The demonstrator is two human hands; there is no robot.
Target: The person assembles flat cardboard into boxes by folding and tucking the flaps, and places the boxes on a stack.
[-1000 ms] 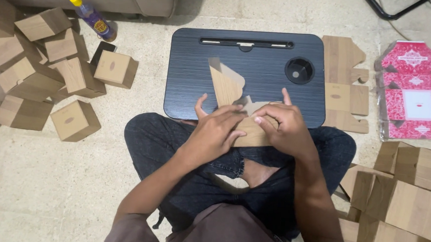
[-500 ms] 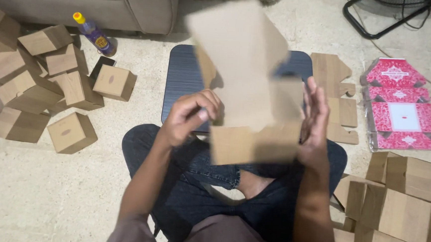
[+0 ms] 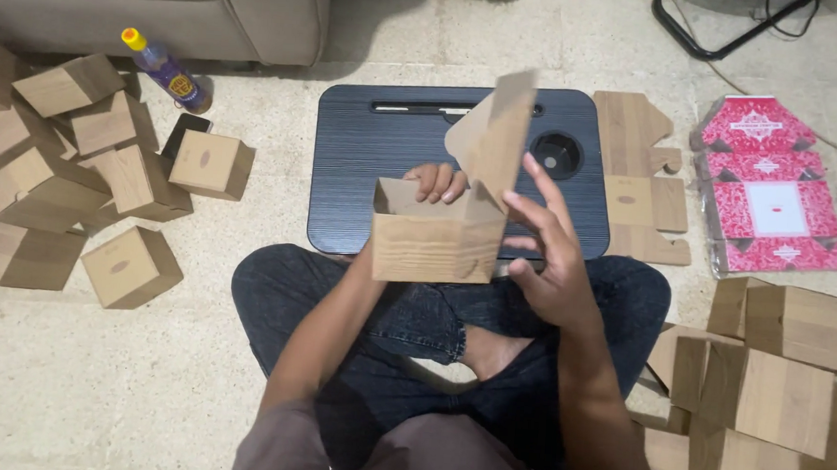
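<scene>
I hold a half-formed brown cardboard box (image 3: 433, 241) above my crossed legs, its lid flap (image 3: 495, 138) standing upright. My left hand (image 3: 436, 182) grips the box's far wall, fingers curled over the rim. My right hand (image 3: 551, 255) is at the box's right side with fingers spread, touching the flap's edge. Behind the box lies a black lap desk (image 3: 365, 154) on the floor.
Several finished wood-print boxes (image 3: 131, 266) are heaped at the left near a small purple bottle (image 3: 162, 69). Flat box blanks (image 3: 640, 176) lie right of the desk, red printed sheets (image 3: 774, 199) beyond them. More unfolded blanks (image 3: 777, 383) are stacked at the lower right. A sofa (image 3: 152, 1) stands behind.
The flat blank on the desk was lifted and folded into an open box. It has come down lower in front of me, with the lid flap now narrower and upright.
</scene>
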